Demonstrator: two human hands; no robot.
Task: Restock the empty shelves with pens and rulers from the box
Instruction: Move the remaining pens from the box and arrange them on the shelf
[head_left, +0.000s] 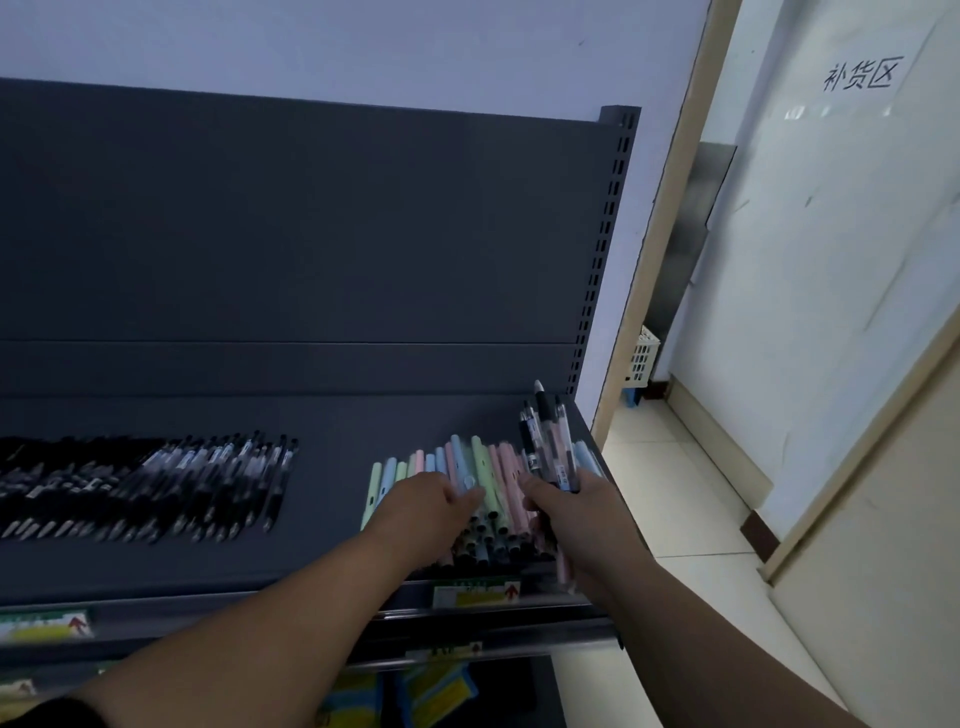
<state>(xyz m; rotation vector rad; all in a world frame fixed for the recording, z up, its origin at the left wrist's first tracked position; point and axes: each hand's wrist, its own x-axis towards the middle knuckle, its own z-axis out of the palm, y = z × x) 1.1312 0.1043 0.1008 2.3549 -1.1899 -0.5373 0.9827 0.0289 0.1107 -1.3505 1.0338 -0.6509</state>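
A dark grey shelf (332, 431) carries two groups of pens. Black and clear pens (156, 483) lie in a row on its left part. Pastel pens (483, 473) in green, blue and pink are heaped on the right part. My left hand (431, 504) rests flat on the pastel heap, fingers stretched toward the right. My right hand (576, 514) grips a bundle of clear and black pens (548, 441) that stands upright above the heap's right end. The box is out of view.
Price tags (475, 592) line the shelf's front rail. A lower shelf holds yellow-blue packs (431, 691). The shelf's slotted upright (602, 249) stands at the right. Beyond it are a tiled floor (670, 499), a white door with a label, and a white basket (641, 364).
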